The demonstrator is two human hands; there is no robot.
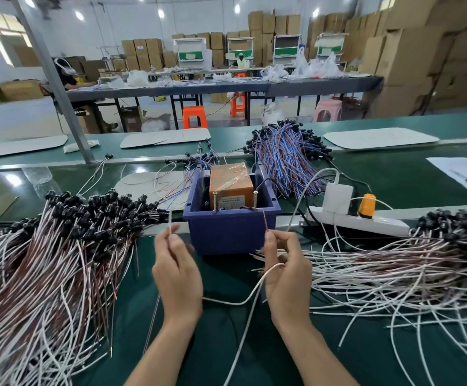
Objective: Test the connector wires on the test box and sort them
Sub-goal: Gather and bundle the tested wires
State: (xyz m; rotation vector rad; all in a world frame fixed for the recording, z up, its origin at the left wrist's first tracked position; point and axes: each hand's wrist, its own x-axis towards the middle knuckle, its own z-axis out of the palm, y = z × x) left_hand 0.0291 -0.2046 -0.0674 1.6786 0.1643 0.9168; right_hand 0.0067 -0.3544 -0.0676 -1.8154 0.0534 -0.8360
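A blue bin [230,231] stands at the centre of the green bench and holds an orange test box [230,183] with two brass screws [215,200] standing up at its front. My left hand [178,274] pinches the white lead end [170,222] of a connector wire, held upright just left of the bin. My right hand [286,271] pinches the red lead end [265,222] of the wire, near the bin's front right corner. The white wire [250,295] loops down between my hands.
A big heap of white and red wires with black connectors [59,246] lies on the left, another heap [407,263] on the right. Blue and red wires [285,154] pile up behind the bin. A white power strip [366,222] with an orange plug sits right of it.
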